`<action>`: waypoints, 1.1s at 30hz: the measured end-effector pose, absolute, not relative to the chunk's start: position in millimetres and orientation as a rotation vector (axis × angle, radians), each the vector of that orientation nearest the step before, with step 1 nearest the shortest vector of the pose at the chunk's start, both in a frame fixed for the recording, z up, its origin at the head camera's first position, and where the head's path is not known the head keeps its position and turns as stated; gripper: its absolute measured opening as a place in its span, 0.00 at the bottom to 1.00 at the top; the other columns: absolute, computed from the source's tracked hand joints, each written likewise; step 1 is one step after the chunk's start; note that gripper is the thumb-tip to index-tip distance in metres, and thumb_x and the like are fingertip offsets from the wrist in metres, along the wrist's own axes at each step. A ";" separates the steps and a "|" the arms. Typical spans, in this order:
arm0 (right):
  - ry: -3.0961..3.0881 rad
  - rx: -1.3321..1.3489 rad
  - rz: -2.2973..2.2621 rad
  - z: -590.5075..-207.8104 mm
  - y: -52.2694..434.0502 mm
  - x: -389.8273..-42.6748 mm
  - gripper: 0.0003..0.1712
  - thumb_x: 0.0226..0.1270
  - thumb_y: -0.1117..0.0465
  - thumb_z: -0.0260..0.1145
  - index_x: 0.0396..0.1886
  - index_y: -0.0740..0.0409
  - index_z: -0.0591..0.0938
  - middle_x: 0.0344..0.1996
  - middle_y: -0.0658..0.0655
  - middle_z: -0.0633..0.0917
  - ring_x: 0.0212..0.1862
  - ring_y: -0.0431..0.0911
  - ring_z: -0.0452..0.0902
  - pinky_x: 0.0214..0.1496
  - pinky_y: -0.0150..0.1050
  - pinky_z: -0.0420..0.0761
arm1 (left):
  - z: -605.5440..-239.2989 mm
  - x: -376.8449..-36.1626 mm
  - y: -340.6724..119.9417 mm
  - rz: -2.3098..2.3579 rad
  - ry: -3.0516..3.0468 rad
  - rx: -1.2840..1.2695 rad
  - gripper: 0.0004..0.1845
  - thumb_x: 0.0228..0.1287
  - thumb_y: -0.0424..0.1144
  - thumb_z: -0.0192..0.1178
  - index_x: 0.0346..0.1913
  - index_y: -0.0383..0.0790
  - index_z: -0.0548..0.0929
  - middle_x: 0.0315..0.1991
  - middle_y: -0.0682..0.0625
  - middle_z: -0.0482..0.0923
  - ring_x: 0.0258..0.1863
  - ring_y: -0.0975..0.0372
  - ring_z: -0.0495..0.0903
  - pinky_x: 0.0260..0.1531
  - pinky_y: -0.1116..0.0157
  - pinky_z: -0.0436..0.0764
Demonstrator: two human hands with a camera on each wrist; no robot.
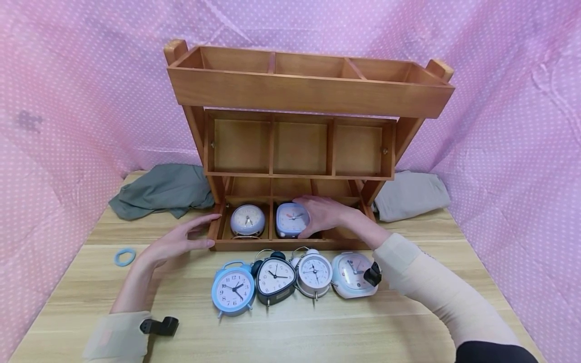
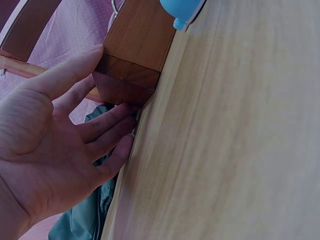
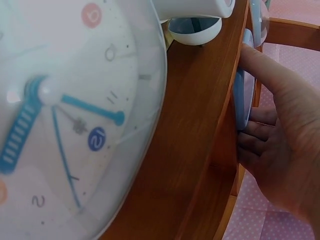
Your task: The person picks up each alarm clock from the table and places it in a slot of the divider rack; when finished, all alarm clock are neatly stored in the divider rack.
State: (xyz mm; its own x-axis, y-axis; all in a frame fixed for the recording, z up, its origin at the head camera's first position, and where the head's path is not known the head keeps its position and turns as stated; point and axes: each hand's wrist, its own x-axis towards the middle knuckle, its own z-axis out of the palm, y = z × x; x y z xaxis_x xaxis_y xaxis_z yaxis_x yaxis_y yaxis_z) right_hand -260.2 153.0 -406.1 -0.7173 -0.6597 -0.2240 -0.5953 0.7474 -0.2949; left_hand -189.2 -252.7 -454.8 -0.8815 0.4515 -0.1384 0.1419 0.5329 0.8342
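Note:
My right hand (image 1: 323,216) grips a square lilac-blue alarm clock (image 1: 290,221) in the bottom tier's middle compartment of a wooden shelf (image 1: 290,245). In the right wrist view, thumb and fingers lie around the clock's edge (image 3: 241,100). A round lilac alarm clock (image 1: 247,220) sits in the left compartment beside it. At the shelf's lower left corner is my left hand (image 1: 174,242), its fairly straight fingers touching the wood; the left wrist view has one fingertip (image 2: 96,49) right at the corner (image 2: 127,72).
In front of the shelf stand a blue alarm clock (image 1: 233,290), a black triangular one (image 1: 275,277), a white twin-bell one (image 1: 314,272) and a pale blue one (image 1: 354,275). A blue ring (image 1: 124,257) lies at left. Dark cloth (image 1: 165,191) and grey cloth (image 1: 410,195) flank the shelf.

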 end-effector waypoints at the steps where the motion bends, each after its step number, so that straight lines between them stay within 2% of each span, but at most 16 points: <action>1: 2.632 -0.972 -0.296 -405.9 153.4 -260.0 0.59 0.52 0.37 0.80 0.77 0.60 0.67 0.70 0.60 0.76 0.69 0.54 0.75 0.71 0.53 0.78 | -454.9 -189.2 -252.6 1.280 2.439 0.491 0.37 0.71 0.48 0.65 0.79 0.53 0.64 0.81 0.38 0.58 0.78 0.35 0.58 0.72 0.31 0.61; 11: 2.639 -0.954 -0.384 -402.9 157.7 -257.6 0.59 0.52 0.38 0.80 0.77 0.60 0.66 0.69 0.61 0.76 0.69 0.54 0.74 0.72 0.52 0.77 | -455.8 -189.3 -252.7 1.282 2.431 0.489 0.37 0.72 0.48 0.65 0.79 0.54 0.64 0.81 0.38 0.57 0.78 0.35 0.58 0.73 0.32 0.61; 19: 2.724 -0.892 -0.503 -393.4 176.9 -248.3 0.55 0.55 0.37 0.79 0.77 0.55 0.69 0.74 0.60 0.73 0.73 0.55 0.72 0.74 0.56 0.75 | -455.1 -189.2 -252.6 1.281 2.432 0.484 0.37 0.72 0.49 0.65 0.79 0.53 0.63 0.81 0.38 0.57 0.78 0.34 0.58 0.73 0.32 0.61; 27: 2.717 -0.916 -0.803 -388.8 217.1 -222.4 0.48 0.57 0.45 0.80 0.75 0.50 0.72 0.69 0.55 0.80 0.72 0.53 0.74 0.71 0.60 0.76 | -454.9 -189.2 -253.0 1.278 2.432 0.478 0.37 0.72 0.49 0.65 0.79 0.54 0.64 0.81 0.38 0.57 0.78 0.35 0.58 0.72 0.31 0.61; 33: 2.719 -0.999 -0.959 -397.6 245.6 -193.9 0.45 0.56 0.49 0.82 0.73 0.49 0.74 0.65 0.53 0.83 0.68 0.49 0.77 0.70 0.57 0.78 | -454.0 -189.3 -252.3 1.280 2.431 0.482 0.37 0.72 0.49 0.65 0.79 0.54 0.64 0.81 0.38 0.56 0.78 0.34 0.57 0.72 0.31 0.60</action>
